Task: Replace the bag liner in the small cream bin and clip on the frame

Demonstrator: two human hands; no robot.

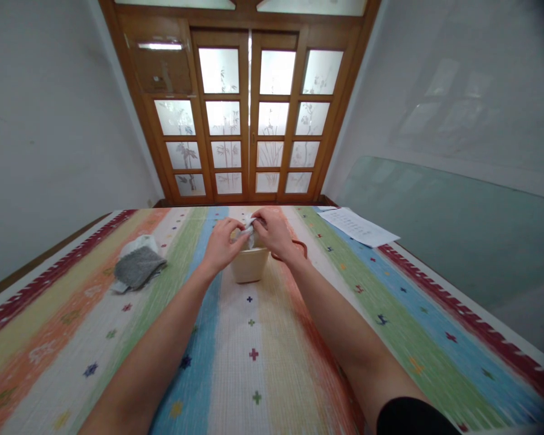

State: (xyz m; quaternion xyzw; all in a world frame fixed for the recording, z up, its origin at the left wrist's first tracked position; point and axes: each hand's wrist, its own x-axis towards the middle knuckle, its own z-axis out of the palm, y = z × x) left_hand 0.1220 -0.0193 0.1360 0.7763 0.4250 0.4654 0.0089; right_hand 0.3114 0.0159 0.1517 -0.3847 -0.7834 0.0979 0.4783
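Observation:
A small cream container [249,266] with sloping sides stands on the striped tablecloth [254,326] in front of me. Just above its opening, a crumpled white piece [250,232], thin cloth or plastic, is pinched between the fingers of both hands. My left hand [225,243] grips it from the left, and my right hand [272,231] grips it from the right. What lies inside the container is mostly hidden by the hands. A brown curved strap or handle [301,246] shows behind my right wrist.
On the left of the table lies a pile of grey [138,267] and white cloths [140,243]. A printed paper sheet [358,226] rests at the far right edge. Beyond the table are wooden doors [249,121] with frosted panes; a greenish glass panel [457,223] leans along the right wall.

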